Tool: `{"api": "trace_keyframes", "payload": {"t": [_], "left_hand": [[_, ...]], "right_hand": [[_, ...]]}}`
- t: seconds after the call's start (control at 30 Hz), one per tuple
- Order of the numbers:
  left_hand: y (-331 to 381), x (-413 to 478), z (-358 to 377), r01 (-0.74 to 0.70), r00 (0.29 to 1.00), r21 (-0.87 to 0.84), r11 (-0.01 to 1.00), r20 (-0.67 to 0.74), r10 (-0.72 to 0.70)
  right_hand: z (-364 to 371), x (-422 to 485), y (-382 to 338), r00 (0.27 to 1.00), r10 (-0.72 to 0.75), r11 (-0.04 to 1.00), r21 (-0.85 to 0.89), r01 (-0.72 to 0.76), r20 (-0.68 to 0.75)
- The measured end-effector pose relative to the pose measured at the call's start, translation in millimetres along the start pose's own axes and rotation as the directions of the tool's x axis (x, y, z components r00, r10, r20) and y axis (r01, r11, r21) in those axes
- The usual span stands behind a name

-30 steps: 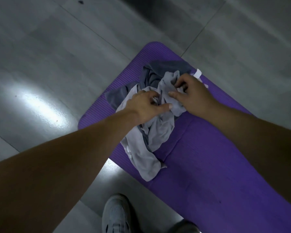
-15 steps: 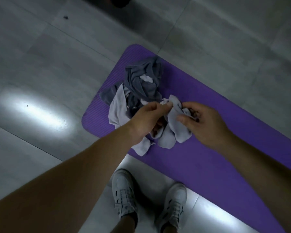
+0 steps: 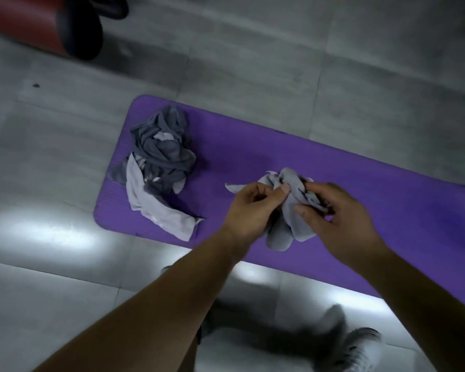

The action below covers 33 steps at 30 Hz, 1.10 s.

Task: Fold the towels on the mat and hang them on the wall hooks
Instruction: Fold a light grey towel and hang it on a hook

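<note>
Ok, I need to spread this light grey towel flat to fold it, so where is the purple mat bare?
The purple foam mat is bare between the crumpled pile of grey towels and the left hand, and past the right hand; both grip the light grey towel. The pile crowds its left end.

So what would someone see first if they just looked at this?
The bright purple mat stretching across the grey floor stands out first. Near the middle, over the mat, the left hand and right hand pinch a crumpled light grey towel between them. At the mat's left end lies a tangled pile of dark grey and light grey towels.
</note>
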<state>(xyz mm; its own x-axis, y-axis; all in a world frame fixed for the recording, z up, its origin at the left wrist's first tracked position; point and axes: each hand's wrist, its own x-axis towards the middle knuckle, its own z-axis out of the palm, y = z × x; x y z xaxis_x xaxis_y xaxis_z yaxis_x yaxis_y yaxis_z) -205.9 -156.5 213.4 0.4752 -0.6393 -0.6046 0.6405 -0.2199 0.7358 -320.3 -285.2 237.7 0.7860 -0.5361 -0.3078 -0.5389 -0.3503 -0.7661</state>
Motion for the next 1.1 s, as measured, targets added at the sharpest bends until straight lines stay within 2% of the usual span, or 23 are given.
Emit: {"api": "trace_keyframes", "payload": {"t": [0.17, 0.3, 0.4, 0.53, 0.63, 0.7, 0.77, 0.83, 0.93, 0.97, 1.03, 1.1], "left_hand": [[-43.0, 7.0, 96.2, -0.027, 1.000, 0.052, 0.998, 0.012, 0.026], [-96.2, 26.1, 175.7, -0.025, 0.995, 0.118, 0.993, -0.092, 0.036], [-143.6, 45.8, 227.6, -0.014, 0.989, 0.151, 0.988, -0.143, 0.035], [-220.0, 89.7, 269.3, 0.034, 0.991, 0.207, 0.978, -0.135, -0.006], [-279.3, 129.8, 281.3, 0.080, 0.997, 0.316, 0.945, -0.035, -0.072], [-322.5, 158.1, 278.0, 0.114, 0.991, 0.466, 0.877, 0.007, -0.132], [-358.1, 183.7, 261.4, 0.148, 0.988, 0.639, 0.755, -0.060, -0.143], [-382.5, 206.0, 234.3, 0.195, 0.980, 0.705, 0.682, -0.166, -0.109], [-403.7, 237.7, 195.8, 0.208, 0.965, 0.802, 0.560, -0.262, 0.017], [-405.6, 246.2, 188.3, 0.226, 0.964, 0.807, 0.546, -0.267, -0.005], [-405.4, 261.1, 184.1, 0.299, 0.952, 0.749, 0.591, -0.282, -0.124], [-406.2, 271.0, 186.0, 0.395, 0.919, 0.629, 0.670, -0.269, -0.289]], "right_hand": [[-63.9, -25.0, 86.5, 0.999, -0.021, 0.999, 0.045, 0.022, -0.023], [-106.2, -40.3, 172.3, 1.000, -0.018, 0.989, 0.145, 0.020, -0.020], [-136.5, -46.3, 240.5, 1.000, -0.015, 0.992, 0.127, 0.013, 0.007], [-156.7, -43.7, 333.3, 1.000, -0.012, 0.995, 0.102, 0.009, 0.028], [-150.9, -34.8, 412.8, 0.999, 0.035, 0.997, 0.073, -0.034, -0.015], [-139.8, -28.8, 469.5, 0.996, 0.090, 0.996, 0.000, -0.090, 0.016], [-128.5, -19.7, 518.1, 0.980, 0.181, 0.983, -0.030, -0.179, 0.079], [-120.2, -9.5, 551.5, 0.973, 0.208, 0.973, -0.120, -0.196, 0.100], [-114.1, 8.5, 563.3, 1.000, 0.020, 0.948, -0.319, -0.014, 0.018], [-112.2, 16.5, 558.3, 0.999, -0.052, 0.950, -0.308, 0.048, -0.002], [-106.6, 35.1, 544.4, 0.990, -0.139, 0.966, -0.222, 0.136, 0.003], [-97.7, 56.3, 530.0, 0.987, -0.104, 0.988, -0.105, 0.117, 0.120]]}}
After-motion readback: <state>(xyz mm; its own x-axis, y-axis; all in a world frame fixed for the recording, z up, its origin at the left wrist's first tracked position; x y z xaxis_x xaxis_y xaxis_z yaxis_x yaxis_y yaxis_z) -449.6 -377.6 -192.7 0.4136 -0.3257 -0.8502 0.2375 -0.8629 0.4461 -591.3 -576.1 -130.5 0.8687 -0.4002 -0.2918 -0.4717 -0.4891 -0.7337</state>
